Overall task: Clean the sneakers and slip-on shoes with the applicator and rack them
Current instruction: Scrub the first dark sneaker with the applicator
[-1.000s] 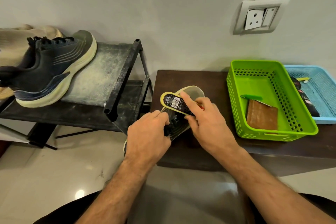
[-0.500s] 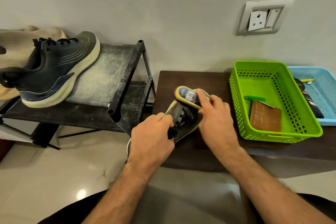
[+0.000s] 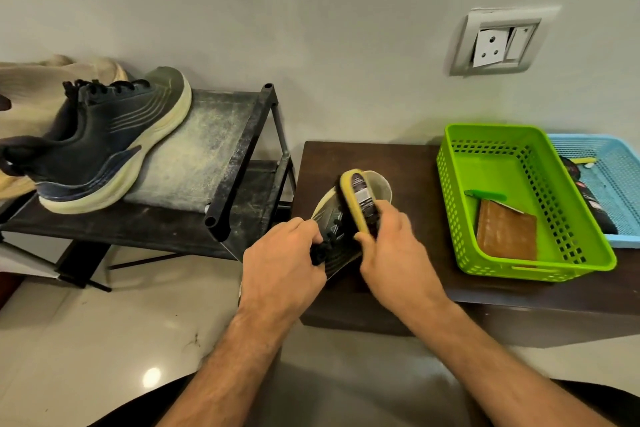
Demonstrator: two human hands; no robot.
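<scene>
1. The right hand's (image 3: 394, 250) fingers curl over the yellow-edged applicator (image 3: 358, 201), thumb against its near edge, pressing it on edge against a sneaker (image 3: 341, 236).
2. The left hand's (image 3: 287, 263) fingers and thumb pinch the dark sneaker at its laces, propping it toe-up on the left edge of the dark wooden table (image 3: 408, 163).
3. Both forearms reach forward from the bottom of the view, wrists close together.
4. A matching sneaker (image 3: 104, 149) rests on the top shelf of the black shoe rack (image 3: 239, 163) to the left.
5. A green basket (image 3: 519, 253) stands right of the hands.
</scene>
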